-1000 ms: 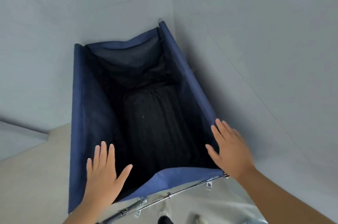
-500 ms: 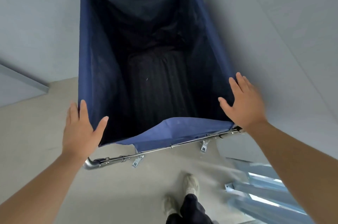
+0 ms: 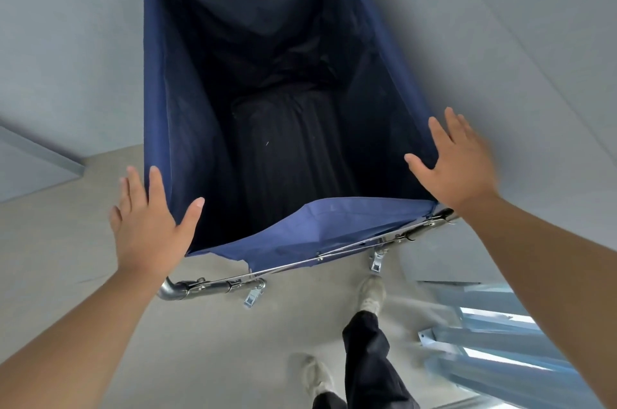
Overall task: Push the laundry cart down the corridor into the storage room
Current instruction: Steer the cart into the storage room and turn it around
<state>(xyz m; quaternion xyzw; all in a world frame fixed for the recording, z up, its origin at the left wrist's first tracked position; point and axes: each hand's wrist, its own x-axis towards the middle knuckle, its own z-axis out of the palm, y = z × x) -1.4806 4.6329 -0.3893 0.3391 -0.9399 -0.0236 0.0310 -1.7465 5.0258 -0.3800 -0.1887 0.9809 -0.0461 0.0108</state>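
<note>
My left hand (image 3: 150, 225) spread flat and open at the near left corner of the laundry cart (image 3: 160, 81). My right hand (image 3: 459, 163) was open at its near right corner, gripping nothing. A grey wall (image 3: 500, 24) rose right beside the cart.

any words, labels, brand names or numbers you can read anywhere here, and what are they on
None: no readable text anywhere in view.
The laundry cart, its metal rail and clips, the wall and the floor show no print.
</note>
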